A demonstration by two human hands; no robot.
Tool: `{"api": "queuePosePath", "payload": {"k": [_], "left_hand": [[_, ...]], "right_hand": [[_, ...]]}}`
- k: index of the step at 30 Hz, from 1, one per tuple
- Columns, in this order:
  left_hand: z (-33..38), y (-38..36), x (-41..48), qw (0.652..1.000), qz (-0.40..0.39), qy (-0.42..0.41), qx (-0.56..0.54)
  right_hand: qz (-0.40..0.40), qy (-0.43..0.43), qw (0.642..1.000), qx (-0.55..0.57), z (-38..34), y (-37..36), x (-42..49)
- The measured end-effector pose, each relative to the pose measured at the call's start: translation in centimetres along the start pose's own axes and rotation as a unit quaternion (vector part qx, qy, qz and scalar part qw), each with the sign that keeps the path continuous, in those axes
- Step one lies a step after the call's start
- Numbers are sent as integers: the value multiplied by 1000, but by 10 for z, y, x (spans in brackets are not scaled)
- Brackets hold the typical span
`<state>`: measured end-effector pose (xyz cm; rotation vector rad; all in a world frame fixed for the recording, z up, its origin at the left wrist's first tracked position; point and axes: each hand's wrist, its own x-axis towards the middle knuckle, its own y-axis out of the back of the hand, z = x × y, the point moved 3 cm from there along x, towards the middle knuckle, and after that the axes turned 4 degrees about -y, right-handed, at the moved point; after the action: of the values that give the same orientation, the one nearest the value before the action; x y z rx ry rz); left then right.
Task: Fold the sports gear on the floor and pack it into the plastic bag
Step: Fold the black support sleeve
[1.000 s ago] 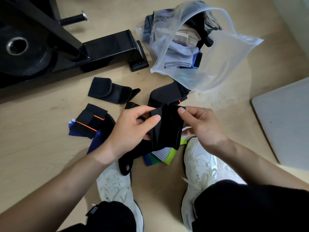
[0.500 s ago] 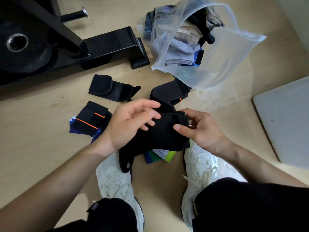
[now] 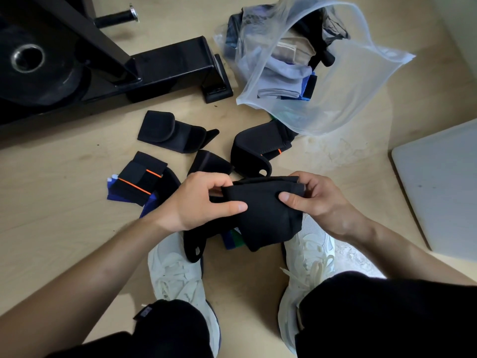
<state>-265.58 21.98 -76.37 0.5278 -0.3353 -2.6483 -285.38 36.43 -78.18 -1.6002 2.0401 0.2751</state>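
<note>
- Wooden floor fills the view, and all the gear lies on it.
- Black frame of a gym machine stands at the upper left.
- Clear bag lies at the upper right, well beyond the hands, with its mouth gaping towards the person. Folded grey, beige, blue and black pieces are inside.
- White board lies flat at the right edge.
- Two white shoes are planted below the hands.
- Black pad is held up between both hands above the shoes, folded over, with its lower end hanging down.
- Left hand pinches the pad's left side, thumb flat on the front face and fingers curled over the top edge.
- Right hand grips the upper right corner, thumb pressed on the front and fingers curled behind.
- Brace with an orange mark lies between the hands and the bag, its far end touching the bag's rim.
- Folded wrap lies near the frame, apart from the hands.
- Striped wrap, black with orange lines, lies on blue cloth just left of the left hand.
- Strap shows from under the left hand, beside the left shoe.
- Green and blue cloth peeks out beneath the pad.
</note>
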Motion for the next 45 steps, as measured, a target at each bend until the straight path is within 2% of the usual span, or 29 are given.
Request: {"api": "queuePosePath", "payload": {"k": [3, 6, 8, 10, 15, 17, 20, 22, 23, 26, 28, 32, 37, 42, 45], "left_hand": [[-6, -14, -4, 994, 45, 45, -86], [-10, -24, -7, 974, 102, 100, -176], [-14, -23, -7, 965, 143, 112, -187], [-18, -21, -6, 964, 166, 111, -177], [-18, -16, 1, 955, 196, 110, -197], [-16, -14, 3, 950, 185, 121, -222], [-12, -18, 4, 938, 88, 166, -291], [-14, -19, 1, 951, 42, 173, -254], [-16, -18, 0, 959, 48, 168, -223], [-25, -12, -2, 965, 143, 142, -169], [-26, -11, -1, 973, 172, 89, -127], [-15, -19, -4, 988, 151, -6, -34], [0, -33, -7, 983, 110, -126, 78], [2, -45, -11, 969, 57, -166, 175], [2, -47, -13, 976, 23, -151, 154]], "right_hand": [[30, -37, 999, -20, 14, -3, 0], [54, -45, 997, -32, 20, -7, 0], [55, -39, 998, -14, 21, -9, -1], [33, -19, 999, -14, 16, -11, -4], [-61, 42, 989, -128, 1, -20, -10], [-60, 44, 986, -149, 0, -22, -8], [-28, 34, 994, -100, 2, -18, -5], [-9, 28, 997, -73, 4, -14, -4], [-4, 21, 998, -57, 5, -12, -4], [11, 5, 999, -31, 9, -6, -3], [16, -2, 999, -28, 11, -5, -2], [33, -13, 999, -25, 9, -5, -1], [26, -26, 999, 21, 6, -10, 0], [-38, -63, 989, 128, -6, -16, -4], [13, -59, 992, 115, -2, -13, -4]]}}
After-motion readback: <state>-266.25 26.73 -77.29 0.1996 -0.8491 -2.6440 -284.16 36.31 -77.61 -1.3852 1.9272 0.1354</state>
